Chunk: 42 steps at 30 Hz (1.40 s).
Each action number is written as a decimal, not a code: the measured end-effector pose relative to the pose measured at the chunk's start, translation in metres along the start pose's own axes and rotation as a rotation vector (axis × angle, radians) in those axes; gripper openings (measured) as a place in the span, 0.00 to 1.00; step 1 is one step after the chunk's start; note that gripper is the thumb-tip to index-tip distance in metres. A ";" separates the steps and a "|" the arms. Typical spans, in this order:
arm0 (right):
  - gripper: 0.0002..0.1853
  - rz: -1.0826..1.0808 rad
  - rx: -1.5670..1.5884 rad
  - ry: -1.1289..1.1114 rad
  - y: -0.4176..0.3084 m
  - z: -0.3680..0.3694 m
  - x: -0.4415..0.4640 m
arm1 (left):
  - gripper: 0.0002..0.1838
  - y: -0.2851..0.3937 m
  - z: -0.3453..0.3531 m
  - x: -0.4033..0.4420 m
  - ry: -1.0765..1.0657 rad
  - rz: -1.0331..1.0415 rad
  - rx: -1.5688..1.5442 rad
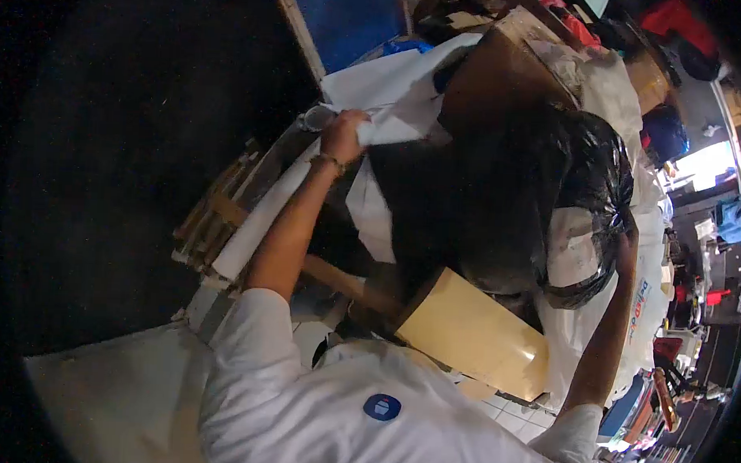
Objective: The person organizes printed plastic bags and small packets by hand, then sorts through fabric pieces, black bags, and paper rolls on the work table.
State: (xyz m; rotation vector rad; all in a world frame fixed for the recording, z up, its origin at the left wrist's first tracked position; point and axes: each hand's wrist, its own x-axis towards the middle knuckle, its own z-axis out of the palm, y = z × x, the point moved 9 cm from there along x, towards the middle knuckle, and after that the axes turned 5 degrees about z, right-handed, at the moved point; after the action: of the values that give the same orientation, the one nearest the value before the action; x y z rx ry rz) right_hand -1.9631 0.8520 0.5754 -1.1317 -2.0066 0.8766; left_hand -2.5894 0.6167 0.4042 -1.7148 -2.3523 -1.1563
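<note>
My left hand (345,136) is closed round the edge of a large white sheet (400,86), whose folds hang below and to the right of it. My right hand (629,232) is at the side of a black plastic bag (593,174), mostly hidden by the bag and in shade, so its fingers cannot be made out. Through the bag's lower part some white paper (572,247) shows. Under the bag lies a cream-coloured panel (477,333), tilted toward my body.
A brown cardboard box (498,69) stands behind the bag. White plastic bags (646,298) are at the right. Wooden slats (216,210) lean at the left beside a dark area. A blue panel (349,23) stands at the top, and a cluttered room stretches away at the right.
</note>
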 end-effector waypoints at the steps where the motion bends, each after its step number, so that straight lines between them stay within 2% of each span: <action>1: 0.31 -0.141 -0.081 -0.023 -0.028 0.003 -0.008 | 0.35 -0.039 0.019 0.021 -0.065 -0.121 -0.307; 3: 0.30 -0.095 -0.172 -0.021 -0.059 0.005 -0.017 | 0.30 -0.054 -0.029 0.054 0.275 -0.190 -0.321; 5: 0.29 -0.032 -0.261 -0.030 -0.077 0.008 -0.031 | 0.27 -0.025 -0.041 0.078 0.067 -0.550 -1.329; 7: 0.24 -0.106 -0.313 0.026 -0.103 0.011 -0.037 | 0.24 -0.010 -0.077 0.108 0.019 -0.542 -1.380; 8: 0.24 -0.063 -0.354 0.074 -0.116 0.012 -0.043 | 0.23 -0.018 -0.083 0.128 0.046 -0.413 -1.395; 9: 0.24 -0.060 -0.353 0.083 -0.127 0.017 -0.046 | 0.23 -0.029 -0.077 0.139 0.039 -0.406 -1.395; 11: 0.25 -0.063 -0.181 0.182 -0.141 0.011 -0.053 | 0.19 -0.028 -0.089 0.147 0.161 -0.324 -1.306; 12: 0.24 -0.316 -0.400 0.239 -0.167 0.011 -0.054 | 0.19 -0.027 -0.087 0.147 0.156 -0.328 -1.306; 13: 0.24 -0.309 -0.400 0.239 -0.177 0.020 -0.051 | 0.19 -0.016 -0.104 0.142 0.325 -0.308 -1.438; 14: 0.29 -0.339 -0.232 0.264 -0.199 0.038 -0.054 | 0.18 -0.001 -0.122 0.133 0.498 -0.282 -1.562; 15: 0.33 -0.367 -0.065 0.290 -0.221 0.058 -0.056 | 0.19 0.038 -0.120 0.121 0.336 -0.322 -1.593; 16: 0.35 -0.261 0.243 0.227 -0.235 0.090 -0.048 | 0.20 0.082 -0.111 0.095 0.178 -0.364 -1.617; 17: 0.38 -0.155 0.549 0.157 -0.246 0.123 -0.041 | 0.23 0.119 -0.102 0.070 0.057 -0.255 -1.142; 18: 0.39 -0.141 0.490 0.106 -0.244 0.149 -0.040 | 0.28 0.142 -0.086 0.052 0.066 0.022 -0.745; 19: 0.40 -0.127 0.430 0.051 -0.242 0.174 -0.039 | 0.35 0.165 -0.046 0.026 -0.034 0.245 -0.902; 20: 0.39 0.011 0.427 0.078 -0.248 0.195 -0.038 | 0.43 0.193 -0.021 0.006 -0.139 0.474 -1.050; 21: 0.37 0.149 0.420 0.105 -0.249 0.207 -0.039 | 0.50 0.267 -0.054 -0.001 -0.564 0.746 -1.462; 22: 0.35 0.200 0.343 0.169 -0.215 0.196 -0.039 | 0.50 0.256 -0.051 0.006 -0.555 0.749 -1.460; 25: 0.28 0.179 0.244 0.318 -0.213 0.138 -0.057 | 0.53 0.146 0.010 0.059 -0.429 0.331 -0.888; 27: 0.32 0.194 0.212 0.415 -0.194 0.096 -0.074 | 0.52 0.044 0.032 0.094 -0.116 0.033 -0.124; 29: 0.35 0.157 0.207 0.470 -0.178 0.082 -0.085 | 0.50 -0.005 0.066 0.092 -0.184 -0.084 0.378; 30: 0.34 0.195 0.234 0.551 -0.171 0.077 -0.090 | 0.50 -0.021 0.078 0.096 -0.172 -0.078 0.376; 31: 0.33 0.236 0.259 0.632 -0.165 0.072 -0.094 | 0.44 -0.031 0.089 0.098 -0.142 -0.022 0.347; 32: 0.33 0.233 0.257 0.640 -0.165 0.072 -0.092 | 0.39 -0.026 0.085 0.103 -0.116 0.035 0.318; 33: 0.34 0.281 0.196 0.646 -0.161 0.073 -0.094 | 0.39 -0.027 0.083 0.112 -0.119 0.043 0.314; 35: 0.36 0.353 0.123 0.651 -0.144 0.073 -0.099 | 0.28 -0.032 0.064 0.128 -0.210 -0.126 0.093; 36: 0.35 0.346 0.058 0.617 -0.130 0.071 -0.095 | 0.20 -0.051 0.060 0.140 -0.142 -0.144 0.153; 37: 0.34 0.330 -0.004 0.579 -0.123 0.071 -0.089 | 0.18 -0.068 0.050 0.150 -0.086 -0.137 0.071; 38: 0.34 0.329 -0.039 0.574 -0.123 0.071 -0.085 | 0.17 -0.077 0.032 0.161 -0.012 -0.235 0.023; 39: 0.34 0.326 -0.037 0.572 -0.115 0.069 -0.083 | 0.16 -0.070 0.001 0.170 0.100 -0.209 0.039; 41: 0.29 0.328 -0.091 0.591 -0.095 0.062 -0.088 | 0.16 -0.054 -0.065 0.186 0.301 -0.102 0.094; 42: 0.29 0.338 -0.097 0.588 -0.090 0.060 -0.089 | 0.16 -0.042 -0.095 0.187 0.446 0.069 0.045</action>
State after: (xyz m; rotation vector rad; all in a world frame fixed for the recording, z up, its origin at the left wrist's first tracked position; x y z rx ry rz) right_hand -2.0147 0.7238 0.5950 -1.5953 -1.4089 0.5168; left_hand -2.7370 0.7111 0.5274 -1.3370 -2.0185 -1.2996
